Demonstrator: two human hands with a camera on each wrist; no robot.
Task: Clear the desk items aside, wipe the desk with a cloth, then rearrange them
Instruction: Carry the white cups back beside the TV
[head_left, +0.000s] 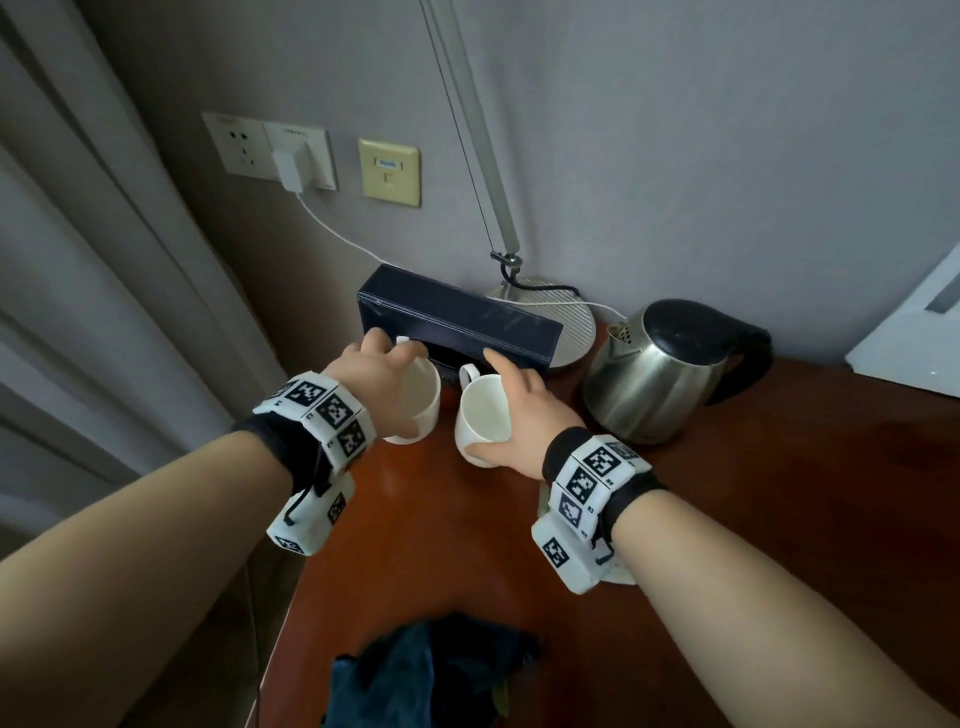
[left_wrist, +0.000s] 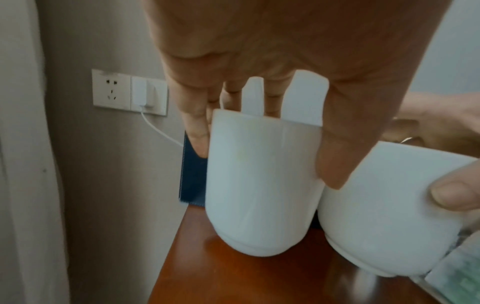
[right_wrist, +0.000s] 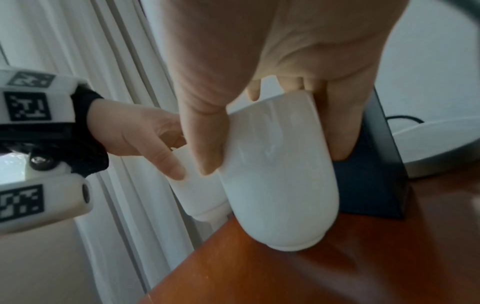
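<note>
With my left hand and right hand each grasping a white mug at the surface's back-left corner, I judge their touching walls could clink or chip.

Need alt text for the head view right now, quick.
Each hand grips a white mug on the wooden desk: left hand one mug, right hand the other. Behind are a dark box and steel kettle.
</note>
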